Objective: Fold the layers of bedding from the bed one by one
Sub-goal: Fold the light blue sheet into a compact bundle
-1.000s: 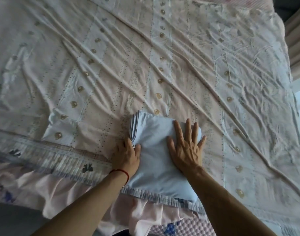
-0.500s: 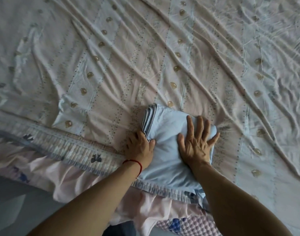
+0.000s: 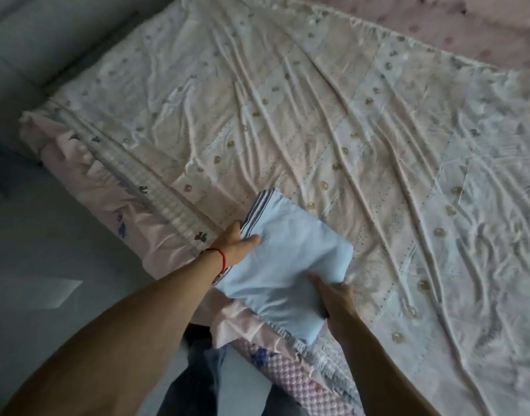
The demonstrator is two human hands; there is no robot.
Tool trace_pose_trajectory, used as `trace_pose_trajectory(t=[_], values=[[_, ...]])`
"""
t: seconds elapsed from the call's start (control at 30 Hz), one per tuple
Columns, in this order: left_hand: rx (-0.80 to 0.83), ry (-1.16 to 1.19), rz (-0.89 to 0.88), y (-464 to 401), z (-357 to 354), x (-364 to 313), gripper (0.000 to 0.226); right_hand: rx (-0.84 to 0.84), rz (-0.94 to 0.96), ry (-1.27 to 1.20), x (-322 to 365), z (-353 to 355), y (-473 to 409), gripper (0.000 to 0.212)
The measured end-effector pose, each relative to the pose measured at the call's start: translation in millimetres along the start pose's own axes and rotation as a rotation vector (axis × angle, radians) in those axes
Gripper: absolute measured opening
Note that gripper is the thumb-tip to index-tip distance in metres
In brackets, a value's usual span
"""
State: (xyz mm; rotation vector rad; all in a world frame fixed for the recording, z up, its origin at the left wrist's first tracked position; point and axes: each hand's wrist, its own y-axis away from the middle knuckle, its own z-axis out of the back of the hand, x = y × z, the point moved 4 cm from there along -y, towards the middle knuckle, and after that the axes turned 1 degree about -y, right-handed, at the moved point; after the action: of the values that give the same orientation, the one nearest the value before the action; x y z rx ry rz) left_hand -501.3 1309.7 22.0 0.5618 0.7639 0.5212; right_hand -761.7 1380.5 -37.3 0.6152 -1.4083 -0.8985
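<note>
Blue folded sheet (image 3: 287, 259) sits clamped between left hand (image 3: 236, 246) and right hand (image 3: 335, 298) grips.

I can't see the fingers of my left hand (image 3: 234, 242); they are tucked under the folded blue sheet (image 3: 287, 262). My right hand (image 3: 335, 298) is smeared by blur, its fingertips lost against the sheet's edge. The bedspread (image 3: 317, 115) runs off the right edge, and both forearms are cut off at the bottom.
</note>
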Motion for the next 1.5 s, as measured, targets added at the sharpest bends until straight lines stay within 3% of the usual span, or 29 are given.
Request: trace_pose_trajectory(t=[0.1, 0.17, 0.23, 0.33, 0.43, 0.53, 0.57, 0.67, 0.87, 1.1, 1.17, 1.3, 1.5], values=[[-0.106, 0.204, 0.008, 61.9, 41.2, 18.1, 0.047, 0.244, 0.143, -0.032, 41.4, 2.3, 38.8, 0.077], [-0.211, 0.389, 0.031, 117.5, 69.8, 44.4, 0.046, 0.483, 0.197, -0.015, 68.3, -13.3, 81.8, 0.063], [-0.360, 0.547, 0.084, 170.7, 90.4, 71.2, 0.046, 0.658, 0.199, 0.092, 86.9, -37.4, 120.0, 0.064], [-0.599, 0.691, 0.220, 255.8, 114.6, 131.5, 0.036, 0.809, 0.309, 0.353, 92.1, -94.4, 181.2, 0.093], [-0.803, 0.842, 0.376, 348.5, 123.5, 199.9, 0.037, 0.973, 0.424, 0.544, 75.0, -154.3, 243.4, 0.077], [-0.952, 1.094, 0.452, 451.8, 98.8, 269.6, 0.071, 1.187, 0.508, 0.739, 31.6, -211.9, 312.5, 0.080], [-0.990, 1.190, 0.449, 482.3, 85.5, 286.0, 0.068, 1.251, 0.521, 0.798, 13.7, -226.1, 333.5, 0.083], [-1.116, 1.453, 0.416, 585.6, 25.2, 335.6, 0.030, 1.449, 0.606, 1.008, -67.9, -260.5, 408.6, 0.097], [-1.316, 1.680, 0.403, 717.5, -108.7, 416.4, 0.043, 1.729, 0.701, 1.403, -236.4, -277.2, 522.3, 0.089], [-1.376, 2.046, 0.595, 781.8, -224.1, 476.5, 0.034, 1.745, 0.630, 1.784, -408.2, -270.7, 569.7, 0.094], [-1.344, 2.079, 0.676, 782.8, -245.0, 485.3, 0.034, 1.712, 0.605, 1.907, -446.5, -274.4, 571.2, 0.085], [-1.267, 2.122, 0.841, 763.9, -288.4, 498.9, 0.031, 1.637, 0.558, 2.176, -520.4, -286.5, 551.8, 0.080], [-1.284, 2.181, 1.217, 688.1, -381.5, 551.3, 0.029, 1.570, 0.519, 2.514, -643.2, -304.9, 475.9, 0.078]])
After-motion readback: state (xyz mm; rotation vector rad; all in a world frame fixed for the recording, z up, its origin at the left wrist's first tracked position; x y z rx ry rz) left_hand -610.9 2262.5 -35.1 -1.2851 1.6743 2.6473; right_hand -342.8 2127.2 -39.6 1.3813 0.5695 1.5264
